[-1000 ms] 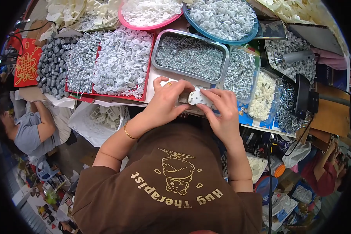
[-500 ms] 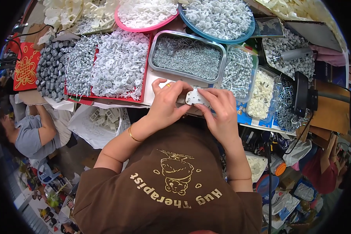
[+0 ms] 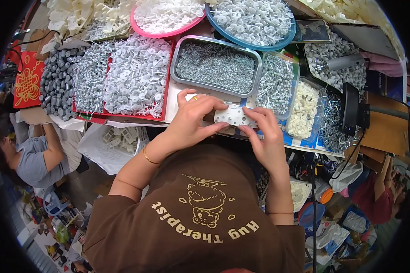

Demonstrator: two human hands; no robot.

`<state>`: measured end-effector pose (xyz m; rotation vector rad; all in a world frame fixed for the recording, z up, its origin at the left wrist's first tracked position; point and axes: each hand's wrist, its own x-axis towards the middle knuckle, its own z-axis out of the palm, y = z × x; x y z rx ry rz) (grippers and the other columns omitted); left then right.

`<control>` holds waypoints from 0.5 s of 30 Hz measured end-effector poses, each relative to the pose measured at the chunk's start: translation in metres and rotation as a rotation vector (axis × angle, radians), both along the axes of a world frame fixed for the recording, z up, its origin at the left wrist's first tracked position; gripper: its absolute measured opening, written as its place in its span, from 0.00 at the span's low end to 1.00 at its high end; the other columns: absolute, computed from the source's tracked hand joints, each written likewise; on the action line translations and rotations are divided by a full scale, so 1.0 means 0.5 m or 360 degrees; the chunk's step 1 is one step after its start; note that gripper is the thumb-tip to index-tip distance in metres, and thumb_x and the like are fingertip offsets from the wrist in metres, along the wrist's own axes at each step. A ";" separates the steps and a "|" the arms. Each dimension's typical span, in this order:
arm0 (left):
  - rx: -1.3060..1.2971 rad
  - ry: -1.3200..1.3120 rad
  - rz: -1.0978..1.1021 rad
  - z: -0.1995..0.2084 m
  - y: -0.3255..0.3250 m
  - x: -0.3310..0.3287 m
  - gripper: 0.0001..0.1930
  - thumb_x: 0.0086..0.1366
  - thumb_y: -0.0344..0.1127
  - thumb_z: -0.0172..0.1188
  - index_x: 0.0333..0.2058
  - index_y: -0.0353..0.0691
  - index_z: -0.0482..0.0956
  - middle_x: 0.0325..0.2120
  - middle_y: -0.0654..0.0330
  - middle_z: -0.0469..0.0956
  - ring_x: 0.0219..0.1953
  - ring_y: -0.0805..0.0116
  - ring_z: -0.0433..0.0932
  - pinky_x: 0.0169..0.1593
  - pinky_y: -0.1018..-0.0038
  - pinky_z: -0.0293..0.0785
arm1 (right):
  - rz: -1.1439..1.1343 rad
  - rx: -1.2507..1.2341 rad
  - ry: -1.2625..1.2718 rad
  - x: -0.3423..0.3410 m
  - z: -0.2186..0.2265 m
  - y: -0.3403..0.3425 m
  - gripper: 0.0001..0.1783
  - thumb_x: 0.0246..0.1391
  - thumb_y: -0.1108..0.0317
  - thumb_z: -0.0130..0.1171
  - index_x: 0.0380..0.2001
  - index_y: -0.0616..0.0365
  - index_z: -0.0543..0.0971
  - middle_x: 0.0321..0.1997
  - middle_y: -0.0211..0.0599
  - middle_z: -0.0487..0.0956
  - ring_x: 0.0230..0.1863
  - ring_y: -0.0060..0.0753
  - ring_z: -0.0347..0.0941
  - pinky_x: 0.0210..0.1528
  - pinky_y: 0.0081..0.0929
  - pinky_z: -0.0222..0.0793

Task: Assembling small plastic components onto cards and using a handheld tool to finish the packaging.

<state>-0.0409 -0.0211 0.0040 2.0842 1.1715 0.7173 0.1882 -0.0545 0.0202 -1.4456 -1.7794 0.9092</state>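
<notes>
Between my hands, over the table's front edge, is a small white plastic piece (image 3: 235, 116) with several dark holes or metal dots on its face. My left hand (image 3: 196, 117) pinches its left end between thumb and forefinger, with a ring on one raised finger. At its other end my right hand (image 3: 265, 132) grips with thumb and fingertips. Just beyond the fingers stands a metal tray (image 3: 173, 73) full of tiny screws. The underside of the piece is hidden.
Left is a red box (image 3: 167, 93) of white discs with pins, beside grey cylinders (image 3: 59, 84). Pink (image 3: 133, 23) and blue (image 3: 214, 32) basins stand behind. Clear tubs of screws (image 3: 275, 82) and cream parts (image 3: 304, 109) lie right, near a black device (image 3: 350, 109). A white bag (image 3: 93, 148) hangs below.
My right hand has slid to the right, and its fingers have spread along the piece. More of the white face shows between my hands now. The view has shifted slightly.
</notes>
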 end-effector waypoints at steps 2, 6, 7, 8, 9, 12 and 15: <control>0.0014 0.0018 -0.0016 0.010 0.007 -0.003 0.19 0.56 0.44 0.73 0.44 0.45 0.81 0.36 0.66 0.81 0.43 0.68 0.78 0.62 0.59 0.51 | 0.0030 -0.0073 -0.0006 0.005 0.013 0.007 0.21 0.52 0.74 0.68 0.51 0.59 0.80 0.45 0.42 0.77 0.39 0.36 0.76 0.37 0.27 0.72; -0.0158 0.0085 -0.0090 0.027 0.020 -0.007 0.20 0.55 0.40 0.74 0.45 0.45 0.81 0.40 0.69 0.81 0.44 0.72 0.78 0.65 0.61 0.49 | 0.0054 -0.0031 0.0014 0.003 0.007 0.012 0.20 0.54 0.76 0.66 0.52 0.59 0.80 0.45 0.42 0.77 0.37 0.34 0.76 0.34 0.26 0.71; -0.0141 0.0093 -0.0123 0.029 0.022 -0.009 0.19 0.55 0.40 0.75 0.44 0.45 0.81 0.40 0.69 0.81 0.45 0.72 0.78 0.65 0.60 0.49 | 0.0058 -0.0030 0.0012 0.001 0.005 0.009 0.20 0.54 0.76 0.66 0.52 0.59 0.80 0.45 0.42 0.77 0.37 0.34 0.76 0.34 0.26 0.71; -0.0141 0.0091 -0.0118 0.028 0.023 -0.009 0.19 0.55 0.40 0.75 0.44 0.45 0.81 0.40 0.69 0.81 0.45 0.72 0.78 0.65 0.60 0.49 | 0.0047 0.0008 0.0003 -0.001 0.003 0.002 0.20 0.54 0.76 0.65 0.52 0.59 0.80 0.45 0.41 0.78 0.37 0.34 0.76 0.34 0.26 0.71; -0.0174 0.0095 -0.0117 0.027 0.025 -0.007 0.20 0.54 0.40 0.75 0.44 0.45 0.80 0.39 0.69 0.81 0.45 0.72 0.78 0.65 0.60 0.49 | 0.0037 0.0046 -0.0006 -0.002 0.002 -0.002 0.20 0.54 0.77 0.65 0.51 0.59 0.80 0.45 0.41 0.78 0.36 0.34 0.76 0.34 0.27 0.71; -0.0290 0.0145 -0.0135 0.041 0.033 -0.003 0.20 0.54 0.40 0.75 0.44 0.45 0.79 0.39 0.69 0.81 0.46 0.72 0.77 0.65 0.59 0.49 | 0.0095 -0.0092 -0.0001 0.012 0.016 0.025 0.20 0.54 0.77 0.65 0.52 0.59 0.80 0.46 0.41 0.78 0.37 0.34 0.76 0.35 0.26 0.72; -0.0311 0.0148 -0.0165 0.035 0.038 -0.006 0.21 0.54 0.40 0.75 0.44 0.45 0.79 0.39 0.69 0.80 0.47 0.72 0.77 0.65 0.59 0.49 | 0.0107 -0.0100 0.0004 0.006 0.009 0.017 0.20 0.54 0.78 0.64 0.52 0.60 0.80 0.46 0.42 0.78 0.37 0.34 0.76 0.35 0.26 0.71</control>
